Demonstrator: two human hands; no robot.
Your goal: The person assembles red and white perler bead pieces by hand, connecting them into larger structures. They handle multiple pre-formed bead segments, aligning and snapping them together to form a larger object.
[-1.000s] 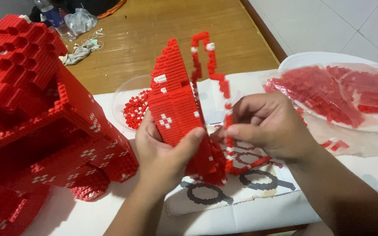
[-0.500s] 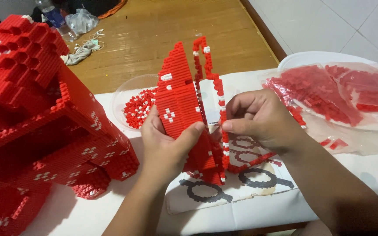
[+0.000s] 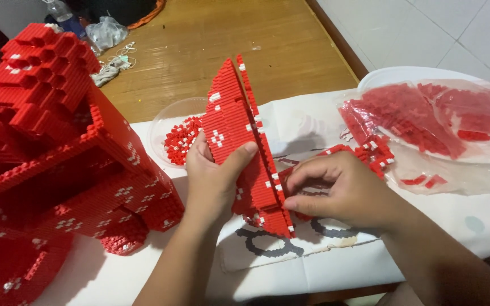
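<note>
While the red brick panel (image 3: 239, 147) stands on edge over the printed sheet (image 3: 290, 249), left hand (image 3: 214, 181) clamps it, thumb across its face. Right hand (image 3: 341, 192) pinches fingertips narrow against the panel's lower right edge. Big red brick model (image 3: 58, 158) left of the fingers, bagged red bricks (image 3: 426, 119) right.

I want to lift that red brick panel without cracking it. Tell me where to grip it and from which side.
Grip the red brick panel across its broad flat face near the middle, coming from the left, as the left hand does with its thumb laid over the face. It stands on edge, tall and thin, tapering to a point, so the top is probably fragile. The right hand steadies the lower edge from the right.
</note>
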